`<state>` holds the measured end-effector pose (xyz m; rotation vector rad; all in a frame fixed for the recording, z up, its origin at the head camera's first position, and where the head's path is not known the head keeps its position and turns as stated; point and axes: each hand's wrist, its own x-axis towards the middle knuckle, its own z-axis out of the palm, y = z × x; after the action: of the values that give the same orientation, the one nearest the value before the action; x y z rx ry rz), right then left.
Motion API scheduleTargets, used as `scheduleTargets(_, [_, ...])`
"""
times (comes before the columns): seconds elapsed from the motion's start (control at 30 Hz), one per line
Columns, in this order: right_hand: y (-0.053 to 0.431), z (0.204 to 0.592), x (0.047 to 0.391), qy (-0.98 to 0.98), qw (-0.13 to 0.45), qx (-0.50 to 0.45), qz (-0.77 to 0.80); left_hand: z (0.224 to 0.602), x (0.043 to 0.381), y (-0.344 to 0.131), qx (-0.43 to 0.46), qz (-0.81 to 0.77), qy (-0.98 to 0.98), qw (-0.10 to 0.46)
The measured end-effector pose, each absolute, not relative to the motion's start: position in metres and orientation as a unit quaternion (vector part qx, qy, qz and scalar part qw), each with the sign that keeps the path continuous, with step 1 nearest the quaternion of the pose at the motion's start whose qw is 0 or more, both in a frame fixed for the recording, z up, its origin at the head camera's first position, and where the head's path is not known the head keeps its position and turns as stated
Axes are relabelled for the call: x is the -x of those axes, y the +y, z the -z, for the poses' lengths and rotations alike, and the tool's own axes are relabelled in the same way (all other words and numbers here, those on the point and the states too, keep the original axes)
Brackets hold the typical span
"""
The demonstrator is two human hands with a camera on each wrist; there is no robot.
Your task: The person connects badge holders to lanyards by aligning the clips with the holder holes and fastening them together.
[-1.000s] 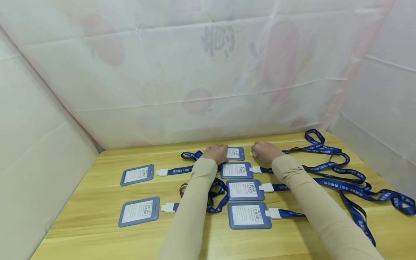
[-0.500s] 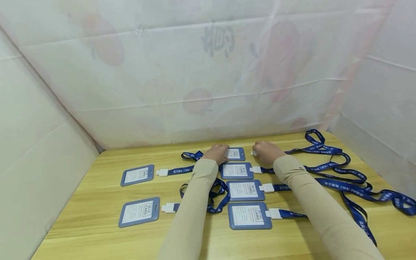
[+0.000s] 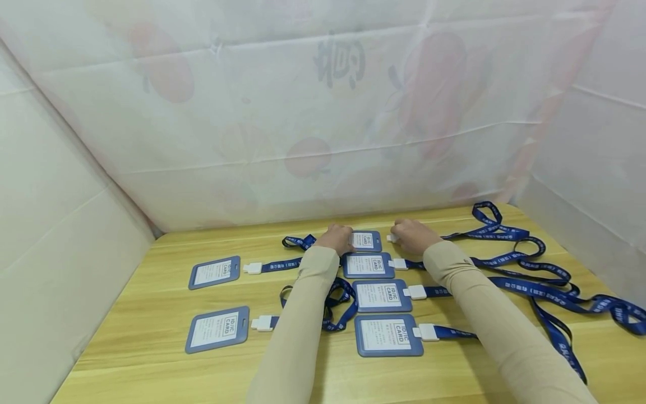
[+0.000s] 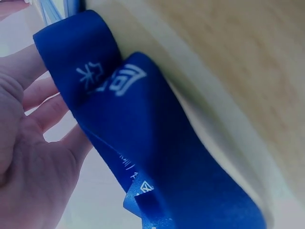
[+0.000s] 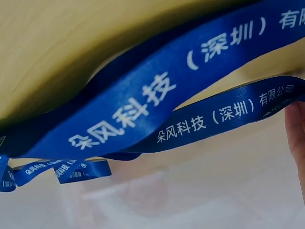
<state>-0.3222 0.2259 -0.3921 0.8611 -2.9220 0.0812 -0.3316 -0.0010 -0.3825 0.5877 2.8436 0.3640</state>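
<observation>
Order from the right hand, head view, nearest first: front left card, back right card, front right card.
1. Back right card: just left of the right hand.
2. Front right card: below, slightly left.
3. Front left card: below, far left.

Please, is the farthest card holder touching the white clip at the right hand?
Apart. In the head view, a narrow strip of table shows between the farthest card holder and the white clip at the right hand.

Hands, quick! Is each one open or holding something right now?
Left hand: touching the farthest card holder; whether it grips can't be told.
Right hand: closed, pinching a white clip.
</observation>
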Motion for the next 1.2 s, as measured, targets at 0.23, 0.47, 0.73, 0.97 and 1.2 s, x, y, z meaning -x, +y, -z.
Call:
scheduleTargets(0.23, [0.22, 0.39, 0.32, -0.959, 0.042, -0.279, -0.025, 0.382, 0.333, -0.001, -0.189, -0.136, 0.966, 0.116])
scheduleTargets(0.47, [0.217, 0.391, 0.32, -0.96, 0.042, -0.275, -0.028, 0.385, 0.331, -0.001, -0.179, -0.126, 0.969, 0.112])
scheduleTargets(0.73, [0.216, 0.388, 0.32, -0.96, 0.036, -0.278, -0.022, 0.386, 0.331, -0.001, -0.177, -0.116, 0.972, 0.101])
scheduleTargets(0.97, [0.216, 0.388, 0.319, -0.96, 0.035, -0.279, -0.012, 0.385, 0.331, -0.001, -0.184, -0.105, 0.972, 0.105])
scheduleTargets(1.2, [0.214, 0.387, 0.319, -0.96, 0.036, -0.278, -0.017, 0.38, 0.329, 0.0, -0.177, -0.099, 0.973, 0.108])
